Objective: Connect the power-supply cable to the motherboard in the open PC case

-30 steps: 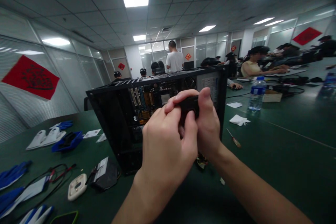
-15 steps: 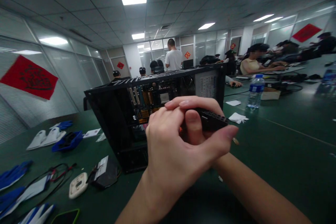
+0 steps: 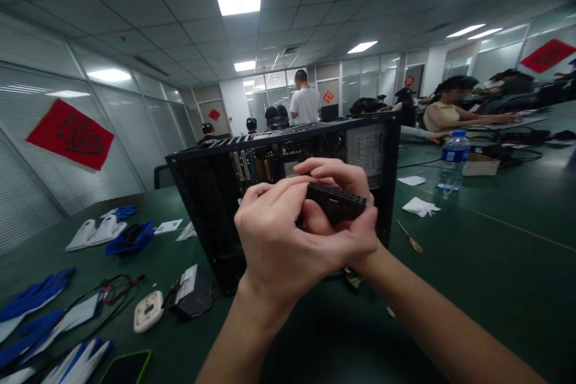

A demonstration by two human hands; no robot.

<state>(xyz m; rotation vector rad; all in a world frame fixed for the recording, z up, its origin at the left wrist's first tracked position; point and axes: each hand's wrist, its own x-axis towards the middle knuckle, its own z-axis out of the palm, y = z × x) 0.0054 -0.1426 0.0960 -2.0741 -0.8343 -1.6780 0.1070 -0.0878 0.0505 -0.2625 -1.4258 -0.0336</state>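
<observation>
Both hands meet in front of an open black computer case [image 3: 198,210]. Pinched between them is a black multi-pin connector [image 3: 337,203], its row of small holes facing up. My left hand [image 3: 270,231] is closed round its near side, the thumb stretched along the lower edge. Behind it, my right hand [image 3: 348,177] curls its fingers about the far side. Anything trailing from the connector is mostly hidden in the palms. Inside the case, a motherboard with card slots [image 3: 252,166] and a labelled power supply [image 3: 365,153] show above the hands.
On the right are a screwdriver [image 3: 410,239], a crumpled tissue [image 3: 420,207] and a water bottle [image 3: 452,162]. Left lie blue-white gloves [image 3: 36,300], a blue tray [image 3: 146,240], a dark block-like part [image 3: 191,294] and a phone [image 3: 126,367]. Several people sit beyond.
The connector, mostly covered by fingers at first, has been turned so its holed face shows. The left thumb has swung out along it. The view has shifted slightly.
</observation>
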